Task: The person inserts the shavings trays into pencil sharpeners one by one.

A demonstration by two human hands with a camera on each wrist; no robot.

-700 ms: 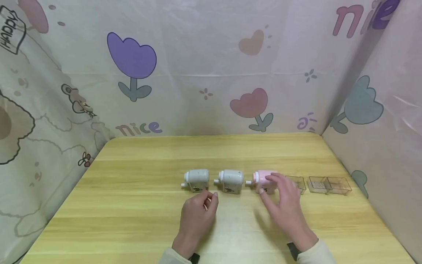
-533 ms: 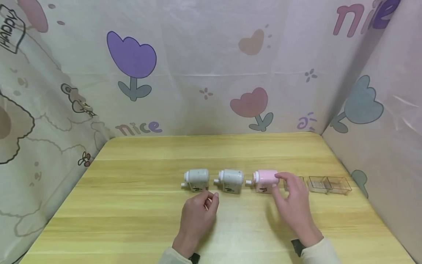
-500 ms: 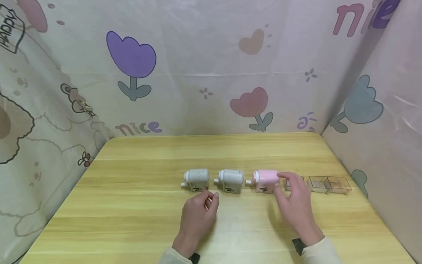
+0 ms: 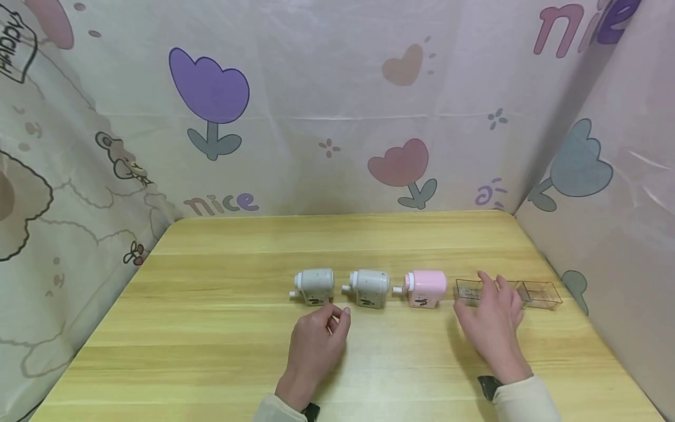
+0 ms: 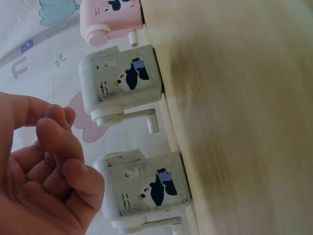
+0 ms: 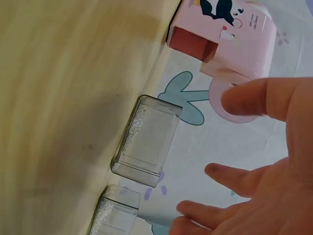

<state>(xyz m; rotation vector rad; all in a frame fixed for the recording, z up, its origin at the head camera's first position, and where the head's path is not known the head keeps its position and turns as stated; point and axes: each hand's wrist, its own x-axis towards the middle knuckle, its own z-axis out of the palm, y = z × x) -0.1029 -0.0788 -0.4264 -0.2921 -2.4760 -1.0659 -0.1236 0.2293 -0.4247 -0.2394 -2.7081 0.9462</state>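
Observation:
Two grey hand-crank pencil sharpeners [image 4: 315,286] [image 4: 371,287] and a pink pencil sharpener [image 4: 426,286] stand in a row, their cranks toward the left. My left hand [image 4: 318,340] is held in front of the leftmost grey one, fingers loosely curled around nothing. Over the clear shavings drawers, right of the pink sharpener, my right hand [image 4: 493,328] hovers with fingers spread and holds nothing. A clear drawer [image 6: 149,139] with pale bits along its bottom lies below that hand. The pink sharpener [image 6: 225,36] shows an empty drawer slot in the right wrist view.
Another clear drawer [image 4: 544,295], tinted amber, sits at the right end of the row. The wooden table [image 4: 237,351] reaches back to a printed curtain [image 4: 295,88], which also hangs along both sides.
My right hand has let go of the pink sharpener and moved right, over the clear drawers, its fingers spreading. The left hand and the sharpeners have stayed in place.

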